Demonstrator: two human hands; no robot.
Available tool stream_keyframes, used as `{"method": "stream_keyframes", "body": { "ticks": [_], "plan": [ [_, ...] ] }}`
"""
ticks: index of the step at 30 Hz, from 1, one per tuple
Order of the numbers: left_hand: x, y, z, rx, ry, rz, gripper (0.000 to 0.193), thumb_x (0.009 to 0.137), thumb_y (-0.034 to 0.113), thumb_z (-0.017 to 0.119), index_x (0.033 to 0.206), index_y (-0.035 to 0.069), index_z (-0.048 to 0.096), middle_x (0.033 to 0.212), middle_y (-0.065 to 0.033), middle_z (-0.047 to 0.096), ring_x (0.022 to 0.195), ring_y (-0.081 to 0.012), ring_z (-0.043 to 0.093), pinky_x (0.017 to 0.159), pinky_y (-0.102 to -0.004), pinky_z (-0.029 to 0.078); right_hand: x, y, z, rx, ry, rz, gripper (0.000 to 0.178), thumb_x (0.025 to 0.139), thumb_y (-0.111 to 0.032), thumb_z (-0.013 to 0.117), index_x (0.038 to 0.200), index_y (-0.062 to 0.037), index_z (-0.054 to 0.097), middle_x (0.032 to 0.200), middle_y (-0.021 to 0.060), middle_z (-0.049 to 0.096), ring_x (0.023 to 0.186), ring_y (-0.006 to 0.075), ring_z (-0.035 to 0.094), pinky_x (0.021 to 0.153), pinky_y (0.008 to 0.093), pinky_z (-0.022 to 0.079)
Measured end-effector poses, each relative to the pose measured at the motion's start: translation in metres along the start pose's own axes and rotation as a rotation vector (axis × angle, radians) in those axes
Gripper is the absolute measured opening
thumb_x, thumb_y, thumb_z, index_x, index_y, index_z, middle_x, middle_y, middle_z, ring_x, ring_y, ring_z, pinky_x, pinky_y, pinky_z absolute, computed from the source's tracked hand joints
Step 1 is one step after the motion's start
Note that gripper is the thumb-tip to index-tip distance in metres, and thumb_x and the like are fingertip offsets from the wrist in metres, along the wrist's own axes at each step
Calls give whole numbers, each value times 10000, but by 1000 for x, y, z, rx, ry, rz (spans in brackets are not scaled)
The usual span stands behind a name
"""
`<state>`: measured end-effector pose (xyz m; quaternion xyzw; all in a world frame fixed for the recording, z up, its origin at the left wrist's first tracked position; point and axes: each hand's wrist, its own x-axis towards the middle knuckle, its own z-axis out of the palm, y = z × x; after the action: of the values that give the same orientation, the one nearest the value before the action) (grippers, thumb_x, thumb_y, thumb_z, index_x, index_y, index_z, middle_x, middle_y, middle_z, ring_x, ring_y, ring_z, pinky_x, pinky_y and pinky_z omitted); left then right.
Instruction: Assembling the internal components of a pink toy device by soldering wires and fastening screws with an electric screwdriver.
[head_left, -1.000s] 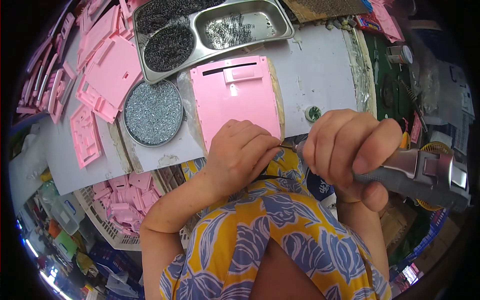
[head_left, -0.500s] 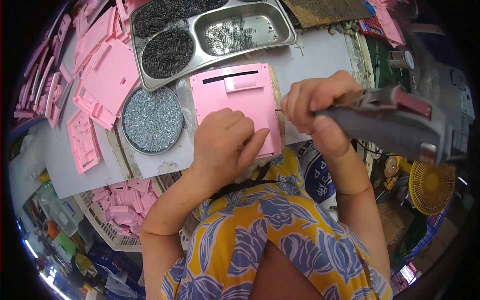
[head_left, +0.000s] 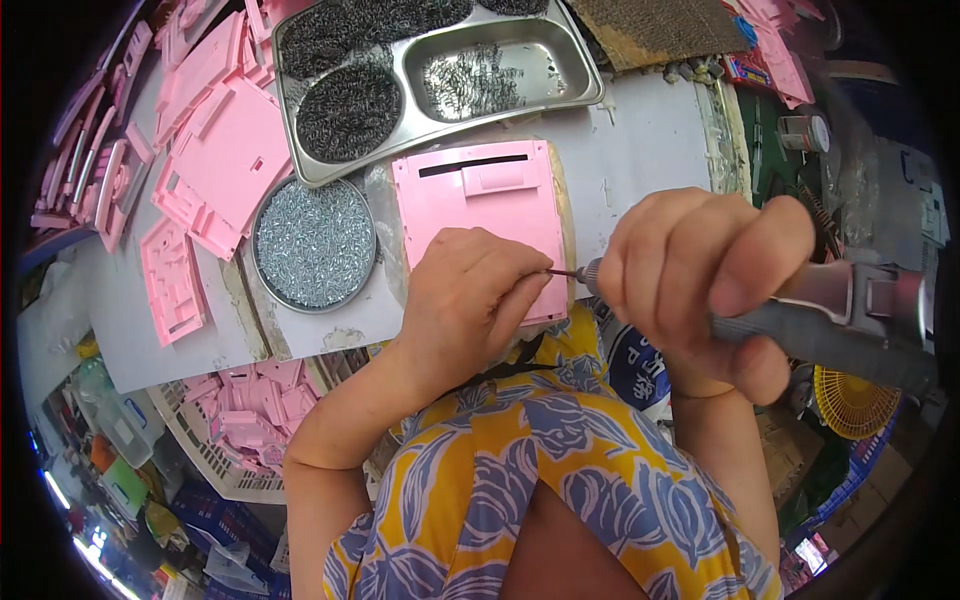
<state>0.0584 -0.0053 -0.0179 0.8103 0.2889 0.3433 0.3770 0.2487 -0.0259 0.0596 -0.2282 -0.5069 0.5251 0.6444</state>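
Observation:
In my right hand is a grey electric screwdriver, held sideways with its bit aimed left. The thumb and index finger of my left hand are pinched together at the bit's tip. Whatever they hold there is too small to make out. Below and behind the hands lies a flat pink plastic panel with a dark slot and a raised block near its far edge. My left hand covers part of its near side.
Left of the panel stands a round dish full of small silvery screws. Behind it, a metal compartment tray holds dark springs. Pink parts pile up at left, others in a white basket below. A yellow fan is at right.
My left fingers have come to the bit's tip in a pinch. My right hand has moved nearer with the screwdriver, its grip shifted. The whole view has shifted slightly.

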Motion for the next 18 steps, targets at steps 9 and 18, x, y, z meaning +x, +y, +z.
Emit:
{"method": "stream_keyframes", "body": {
  "ticks": [9,18],
  "plan": [
    [10,-8,-19,226,175,59,179,778,83,787,934,81,698,944,-74,687,869,-286,630,831,-419,443,14,10,-8,-105,27,-1,308,929,-325,684,1010,-118,471,592,-8,463,504,142,436,492,315,376],
    [-32,-50,-102,745,8,-360,140,845,187,754,906,75,695,894,-66,637,949,-267,580,905,-412,371,41,67,-56,-247,-21,-60,183,965,-182,582,991,-80,432,621,32,455,587,146,447,567,336,402]
  ]
}}
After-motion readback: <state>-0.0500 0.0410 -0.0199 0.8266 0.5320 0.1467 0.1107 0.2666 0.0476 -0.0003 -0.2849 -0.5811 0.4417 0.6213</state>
